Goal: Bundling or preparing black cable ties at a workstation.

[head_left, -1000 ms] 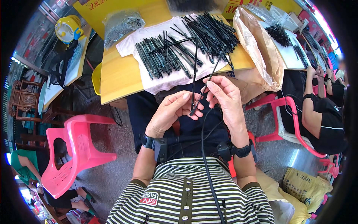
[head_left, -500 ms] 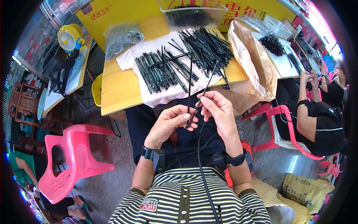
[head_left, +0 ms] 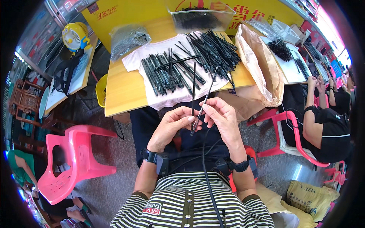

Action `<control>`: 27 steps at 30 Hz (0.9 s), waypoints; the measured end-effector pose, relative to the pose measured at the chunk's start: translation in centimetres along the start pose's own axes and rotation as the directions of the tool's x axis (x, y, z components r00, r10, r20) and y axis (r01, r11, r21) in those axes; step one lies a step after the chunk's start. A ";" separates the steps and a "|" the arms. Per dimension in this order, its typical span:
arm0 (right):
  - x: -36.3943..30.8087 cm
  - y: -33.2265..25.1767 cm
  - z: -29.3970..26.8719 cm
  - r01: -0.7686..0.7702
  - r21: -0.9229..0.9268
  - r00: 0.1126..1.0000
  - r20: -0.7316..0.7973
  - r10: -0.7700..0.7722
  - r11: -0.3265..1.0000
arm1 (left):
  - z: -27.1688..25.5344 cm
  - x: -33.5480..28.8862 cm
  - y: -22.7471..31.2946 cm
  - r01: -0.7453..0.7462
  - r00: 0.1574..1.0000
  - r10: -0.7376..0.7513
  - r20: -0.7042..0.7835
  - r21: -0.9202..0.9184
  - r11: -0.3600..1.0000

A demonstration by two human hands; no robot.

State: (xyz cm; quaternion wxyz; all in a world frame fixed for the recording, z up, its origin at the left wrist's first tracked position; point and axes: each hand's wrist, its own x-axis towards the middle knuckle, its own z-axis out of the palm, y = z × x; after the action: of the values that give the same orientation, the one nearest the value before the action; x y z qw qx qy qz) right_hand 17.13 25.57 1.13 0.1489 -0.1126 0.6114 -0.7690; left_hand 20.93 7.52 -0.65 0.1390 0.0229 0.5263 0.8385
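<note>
Above my lap, my left hand (head_left: pixel 173 125) pinches a thin black rod (head_left: pixel 194 81) that stands nearly upright. My right hand (head_left: pixel 224 118) holds a second thin black rod (head_left: pixel 211 85), slanted up to the right. The rods' lower ends come together between my fingertips, where small details are hidden. Beyond my hands, rows of similar black rods (head_left: pixel 161 78) lie on a pale cloth (head_left: pixel 154 102). A thicker pile of black rods (head_left: pixel 215 51) rests to their right, and one rod lies crosswise over the rows.
The wooden table (head_left: pixel 123 95) carries a clear plastic bag (head_left: pixel 127 40) and a clear bin (head_left: pixel 201 19) of black parts. An open brown paper bag (head_left: pixel 254 64) stands at its right. A pink chair (head_left: pixel 76 159) is at left; another person (head_left: pixel 327 127) sits at right. A black cable hangs before me.
The view has shifted slightly, so the table sits a little lower and further right. Both hands keep their grip, and the rods' lower ends have moved slightly down.
</note>
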 end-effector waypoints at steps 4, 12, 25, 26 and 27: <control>0.3 -0.5 0.8 -0.006 -0.029 1.000 0.004 0.006 1.000 | -0.2 0.1 0.4 0.025 1.000 -0.025 -0.008 0.033 0.999; -3.8 -8.1 3.8 0.353 -0.083 0.862 0.415 -0.290 0.932 | -1.3 1.3 1.6 -0.061 0.995 0.061 -0.078 0.007 0.998; -6.1 -13.4 6.0 0.271 0.482 0.213 0.814 -0.541 0.833 | -0.9 3.0 2.9 -0.049 0.983 0.078 -0.165 0.173 0.984; -5.9 -13.0 6.0 0.265 0.514 0.222 0.791 -0.571 0.816 | -0.9 3.1 2.9 -0.075 0.981 0.103 -0.163 0.170 0.983; -5.7 -12.6 5.9 0.259 0.546 0.230 0.766 -0.600 0.797 | -0.8 3.2 3.0 -0.081 0.984 0.103 -0.144 0.156 0.984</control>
State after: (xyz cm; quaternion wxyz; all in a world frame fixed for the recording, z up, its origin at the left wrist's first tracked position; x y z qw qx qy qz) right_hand 23.40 24.90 14.75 0.2559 -0.6604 0.2381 -0.6646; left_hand 17.04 6.41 1.28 0.0575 -0.0063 0.5951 0.8016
